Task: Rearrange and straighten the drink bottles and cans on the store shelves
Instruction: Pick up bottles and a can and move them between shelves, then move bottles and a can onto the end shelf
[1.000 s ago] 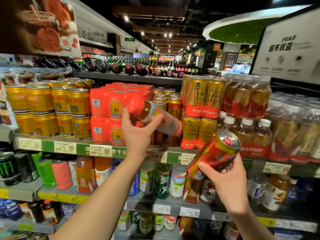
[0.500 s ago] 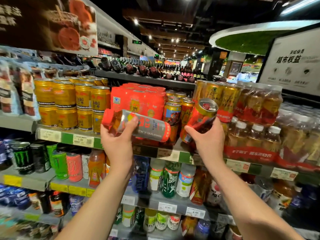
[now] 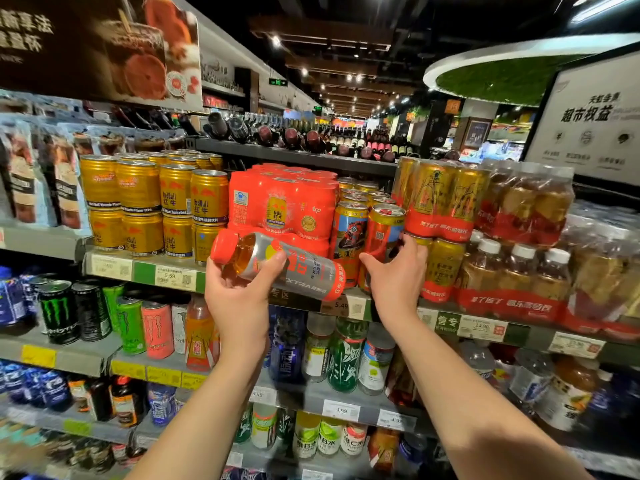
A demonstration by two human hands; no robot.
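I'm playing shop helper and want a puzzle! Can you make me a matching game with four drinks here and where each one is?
Things:
1. bottle with the red cap
2. tall gold and red can
3. black can with the green claw mark
4. short gold cans

Places:
A. standing one shelf below the gold cans, far left
B. stacked two high on the shelf, left of the red packs
C. lying sideways in the left hand
D. upright on the shelf, gripped by the right hand

Pairs: 1-C, 2-D, 3-A, 4-B
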